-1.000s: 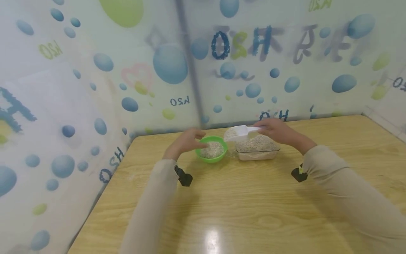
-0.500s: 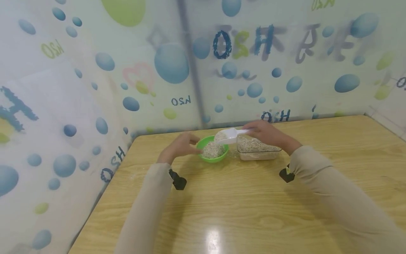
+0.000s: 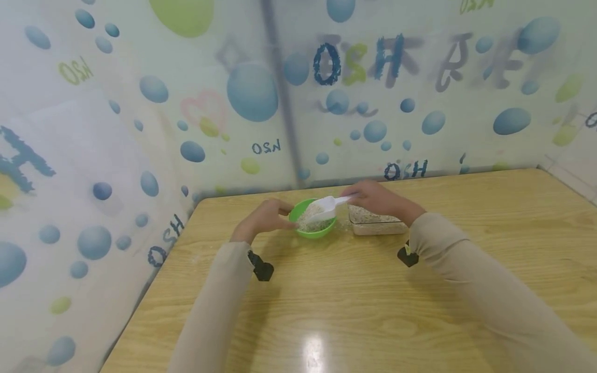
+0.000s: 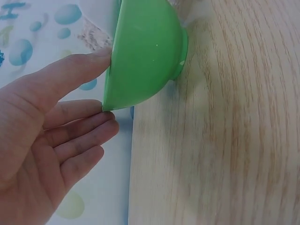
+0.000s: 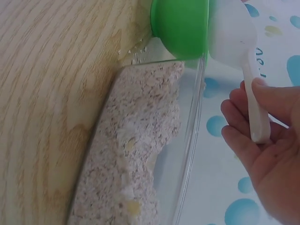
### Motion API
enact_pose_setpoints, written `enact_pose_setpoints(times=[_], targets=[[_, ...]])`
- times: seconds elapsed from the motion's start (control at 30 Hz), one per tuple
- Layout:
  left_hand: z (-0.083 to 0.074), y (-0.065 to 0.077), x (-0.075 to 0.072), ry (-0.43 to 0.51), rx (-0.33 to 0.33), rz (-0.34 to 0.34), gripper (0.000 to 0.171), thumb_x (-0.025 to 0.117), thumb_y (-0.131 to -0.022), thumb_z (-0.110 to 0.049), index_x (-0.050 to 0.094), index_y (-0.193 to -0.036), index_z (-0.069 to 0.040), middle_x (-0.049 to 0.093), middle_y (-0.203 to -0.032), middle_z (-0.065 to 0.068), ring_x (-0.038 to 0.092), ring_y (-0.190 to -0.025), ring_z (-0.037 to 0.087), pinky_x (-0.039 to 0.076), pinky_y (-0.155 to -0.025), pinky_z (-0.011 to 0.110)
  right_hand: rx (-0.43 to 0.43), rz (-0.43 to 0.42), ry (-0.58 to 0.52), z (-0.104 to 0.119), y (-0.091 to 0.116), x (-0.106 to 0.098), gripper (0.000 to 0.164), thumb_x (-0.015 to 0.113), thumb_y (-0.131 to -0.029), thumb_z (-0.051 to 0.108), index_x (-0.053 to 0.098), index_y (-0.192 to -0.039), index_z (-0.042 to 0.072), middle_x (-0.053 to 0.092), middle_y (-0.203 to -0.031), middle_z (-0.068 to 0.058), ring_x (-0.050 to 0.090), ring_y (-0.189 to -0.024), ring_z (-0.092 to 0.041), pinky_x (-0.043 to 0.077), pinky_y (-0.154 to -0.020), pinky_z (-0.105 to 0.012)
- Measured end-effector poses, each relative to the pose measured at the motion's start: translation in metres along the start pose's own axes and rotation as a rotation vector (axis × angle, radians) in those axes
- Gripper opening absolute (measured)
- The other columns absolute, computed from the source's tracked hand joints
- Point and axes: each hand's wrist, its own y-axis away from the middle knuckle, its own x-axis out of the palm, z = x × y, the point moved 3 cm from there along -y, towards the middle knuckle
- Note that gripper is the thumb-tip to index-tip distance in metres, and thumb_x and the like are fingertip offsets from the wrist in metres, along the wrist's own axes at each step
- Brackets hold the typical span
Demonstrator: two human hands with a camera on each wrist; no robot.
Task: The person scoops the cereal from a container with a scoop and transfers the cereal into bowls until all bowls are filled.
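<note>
In the head view my right hand (image 3: 375,198) grips a white scoop (image 3: 329,205) by its handle. The scoop is tilted over the green bowl (image 3: 316,234), its mouth low over pale flakes (image 3: 308,216) that look like oats. At the bowl's left side is my left hand (image 3: 267,217), thumb and fingertips at the rim. The left wrist view shows that thumb and the extended fingers touching the rim at separate spots. Thumb and fingers close around the scoop's handle (image 5: 255,110) in the right wrist view. Beneath that hand, a clear rectangular container (image 3: 375,230) holds more flakes.
A few spilled flakes (image 3: 344,224) lie on the wooden table (image 3: 336,300) between bowl and container. Behind the table's far edge rises a wall covering (image 3: 317,124) printed with blue and green bubbles. Both wrists carry a dark strapped device (image 3: 264,270).
My right hand has moved left, carrying the scoop from above the container to over the bowl, and tipped it down. The left hand has shifted slightly down and left at the bowl's rim.
</note>
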Motion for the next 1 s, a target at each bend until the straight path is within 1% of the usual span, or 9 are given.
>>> enact_pose_setpoints(times=[0.07,0.23,0.33,0.43,0.6,0.77,1.0], targets=[[0.000,0.000,0.000,0.005,0.003,0.001,0.049,0.072,-0.079,-0.022,0.059,-0.121,-0.001,0.058,-0.120,0.012,0.053,-0.112,0.028,0.043,-0.094,0.040,0.003,0.019,0.024,0.003,-0.004,0.002,0.024,0.051,-0.093,0.005,0.061,-0.114,-0.003,0.060,-0.111,-0.017,0.054,-0.104,-0.032,0.044,-0.088,-0.046],[0.001,-0.001,0.000,0.009,0.002,0.002,0.048,0.073,-0.078,-0.022,0.059,-0.120,-0.002,0.060,-0.118,0.011,0.054,-0.111,0.027,0.043,-0.093,0.041,-0.030,0.064,0.081,0.014,-0.013,0.009,0.023,0.053,-0.092,0.005,0.062,-0.112,-0.003,0.061,-0.109,-0.015,0.055,-0.102,-0.030,0.045,-0.087,-0.044],[0.002,-0.001,0.000,0.002,-0.007,0.007,0.049,0.073,-0.078,-0.024,0.059,-0.121,-0.002,0.060,-0.117,0.012,0.054,-0.111,0.027,0.044,-0.093,0.040,-0.043,0.100,0.111,0.018,-0.018,0.013,0.026,0.052,-0.093,0.006,0.060,-0.116,-0.004,0.060,-0.113,-0.016,0.054,-0.105,-0.031,0.044,-0.089,-0.043],[0.002,-0.002,0.000,0.002,-0.016,0.016,0.050,0.073,-0.078,-0.024,0.059,-0.121,-0.002,0.060,-0.118,0.012,0.054,-0.111,0.027,0.044,-0.093,0.040,-0.060,0.118,0.160,0.022,-0.022,0.014,0.028,0.052,-0.093,0.005,0.058,-0.118,-0.005,0.059,-0.114,-0.017,0.053,-0.105,-0.031,0.044,-0.090,-0.042],[0.001,-0.003,0.000,0.010,-0.015,0.017,0.048,0.073,-0.078,-0.023,0.060,-0.120,-0.004,0.062,-0.115,0.009,0.054,-0.111,0.026,0.044,-0.092,0.039,-0.091,0.101,0.219,0.027,-0.027,0.015,0.027,0.054,-0.091,0.004,0.059,-0.116,-0.006,0.060,-0.111,-0.017,0.054,-0.102,-0.031,0.044,-0.088,-0.043],[0.003,-0.004,0.000,0.019,-0.006,0.016,0.046,0.074,-0.078,-0.024,0.061,-0.119,-0.006,0.062,-0.115,0.008,0.053,-0.111,0.027,0.043,-0.093,0.040,-0.102,0.061,0.224,0.031,-0.030,0.015,0.026,0.056,-0.089,0.001,0.060,-0.114,-0.007,0.060,-0.110,-0.019,0.054,-0.102,-0.033,0.044,-0.089,-0.044],[0.004,-0.004,0.000,0.019,0.001,0.022,0.043,0.073,-0.078,-0.024,0.064,-0.116,-0.007,0.062,-0.116,0.007,0.052,-0.112,0.029,0.042,-0.094,0.041,-0.057,0.011,0.236,0.032,-0.031,0.015,0.028,0.056,-0.090,0.002,0.059,-0.116,-0.006,0.057,-0.111,-0.019,0.052,-0.102,-0.032,0.044,-0.087,-0.042]])
